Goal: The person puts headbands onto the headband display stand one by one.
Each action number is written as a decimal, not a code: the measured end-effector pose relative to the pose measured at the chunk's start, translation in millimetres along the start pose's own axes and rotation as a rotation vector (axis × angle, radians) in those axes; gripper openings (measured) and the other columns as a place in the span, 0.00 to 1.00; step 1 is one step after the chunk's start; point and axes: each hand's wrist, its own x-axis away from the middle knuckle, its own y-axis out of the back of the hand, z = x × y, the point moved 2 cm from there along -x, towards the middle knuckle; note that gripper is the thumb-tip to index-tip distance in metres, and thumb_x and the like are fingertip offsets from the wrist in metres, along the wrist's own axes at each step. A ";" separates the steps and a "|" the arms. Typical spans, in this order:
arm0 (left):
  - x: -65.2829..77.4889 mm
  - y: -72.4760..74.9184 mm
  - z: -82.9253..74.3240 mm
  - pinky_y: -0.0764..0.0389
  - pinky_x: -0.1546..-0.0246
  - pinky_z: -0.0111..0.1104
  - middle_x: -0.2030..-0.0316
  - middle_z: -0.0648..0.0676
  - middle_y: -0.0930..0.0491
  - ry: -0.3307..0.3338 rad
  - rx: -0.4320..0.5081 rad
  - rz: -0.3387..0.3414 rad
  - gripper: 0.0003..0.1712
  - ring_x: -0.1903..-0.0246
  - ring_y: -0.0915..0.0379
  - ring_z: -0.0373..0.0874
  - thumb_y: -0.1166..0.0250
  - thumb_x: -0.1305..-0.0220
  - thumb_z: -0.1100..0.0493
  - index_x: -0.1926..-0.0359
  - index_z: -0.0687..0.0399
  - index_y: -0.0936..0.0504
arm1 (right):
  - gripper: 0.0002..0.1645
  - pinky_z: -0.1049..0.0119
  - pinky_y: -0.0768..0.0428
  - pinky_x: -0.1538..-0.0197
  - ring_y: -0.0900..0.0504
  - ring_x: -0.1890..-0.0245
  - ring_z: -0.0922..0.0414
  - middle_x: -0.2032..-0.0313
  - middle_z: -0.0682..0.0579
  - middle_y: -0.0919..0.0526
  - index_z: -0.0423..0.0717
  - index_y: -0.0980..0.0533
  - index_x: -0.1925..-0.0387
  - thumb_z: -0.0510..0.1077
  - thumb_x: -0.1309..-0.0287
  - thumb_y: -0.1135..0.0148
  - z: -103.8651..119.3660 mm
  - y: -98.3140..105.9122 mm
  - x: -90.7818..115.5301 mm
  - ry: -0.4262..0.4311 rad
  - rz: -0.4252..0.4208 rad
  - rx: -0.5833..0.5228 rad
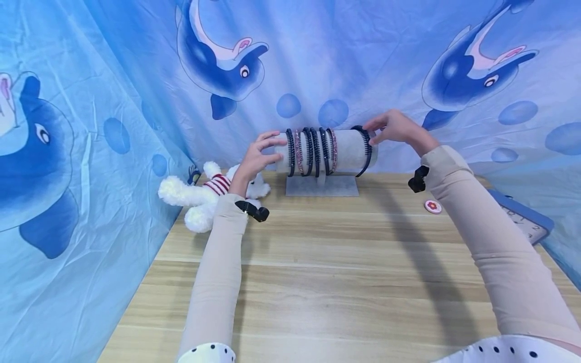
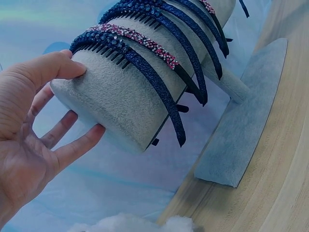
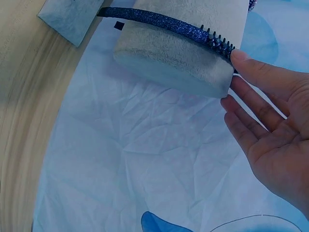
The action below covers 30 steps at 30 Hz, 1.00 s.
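A grey velvety headband stand (image 1: 348, 143) holds a horizontal roll on a short post and flat base. Several glittery dark-blue headbands (image 2: 159, 89) and pink-and-silver beaded ones (image 2: 140, 41) sit on its left half, comb teeth inward. My left hand (image 1: 256, 157) is spread at the roll's left end, thumb on the rim beside the outermost dark headband. Over at the right end, my right hand (image 1: 394, 127) pinches a lone dark-blue headband (image 3: 169, 23) near its beaded top. In the right wrist view, its other fingers reach along the roll's end edge.
A white plush toy (image 1: 199, 199) in a red-striped top lies left of the stand, behind my left forearm. On the right are a small round flower badge (image 1: 433, 206) and a blue clock (image 1: 526, 222). Dolphin-printed blue cloth hangs behind the wooden table (image 1: 317, 282).
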 end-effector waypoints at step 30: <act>11.1 -0.8 -30.8 0.36 0.28 0.59 0.25 0.63 0.39 0.006 0.019 0.031 0.23 0.25 0.46 0.55 0.34 0.39 0.74 0.42 0.69 0.19 | 0.30 0.41 0.32 0.28 0.29 0.32 0.38 0.35 0.33 0.25 0.37 0.25 0.35 0.35 0.38 0.32 3.1 -6.9 -7.4 0.047 -0.012 0.004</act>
